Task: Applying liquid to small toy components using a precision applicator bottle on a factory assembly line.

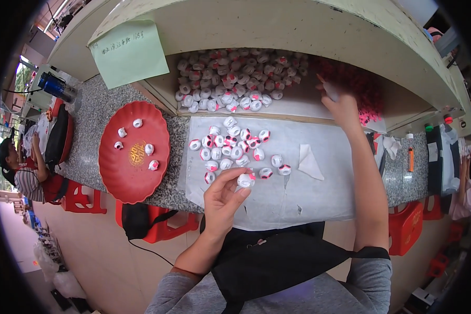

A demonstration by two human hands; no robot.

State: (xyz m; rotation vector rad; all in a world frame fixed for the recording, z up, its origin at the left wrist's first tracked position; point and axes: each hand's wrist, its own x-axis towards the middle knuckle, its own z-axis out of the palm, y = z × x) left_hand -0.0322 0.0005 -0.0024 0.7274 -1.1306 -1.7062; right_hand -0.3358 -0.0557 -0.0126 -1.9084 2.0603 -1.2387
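Between its thumb and fingertips, my left hand (pixel 222 201) pinches a small white rounded piece with pink patches (pixel 246 180), just above the white sheet. My right hand (pixel 343 107) reaches into the compartment under the cream shelf, beside a heap of small bright pink parts (pixel 371 99). Something pale and pointed (pixel 331 91) shows at its fingers; shadow hides what it is. Similar white pieces with pink and black patches (pixel 236 153) lie loosely grouped on the sheet (pixel 329 201), beyond my left hand. A larger pile of white and pink pieces (pixel 235 76) fills the compartment's left part.
A red scalloped tray (pixel 110 172) holds several white pieces at left. A torn white paper scrap (pixel 310 162) lies on the sheet. A green note (pixel 130 55) hangs from the shelf, whose front edge (pixel 298 26) overhangs the compartment. An orange object (pixel 411 159) lies at right.
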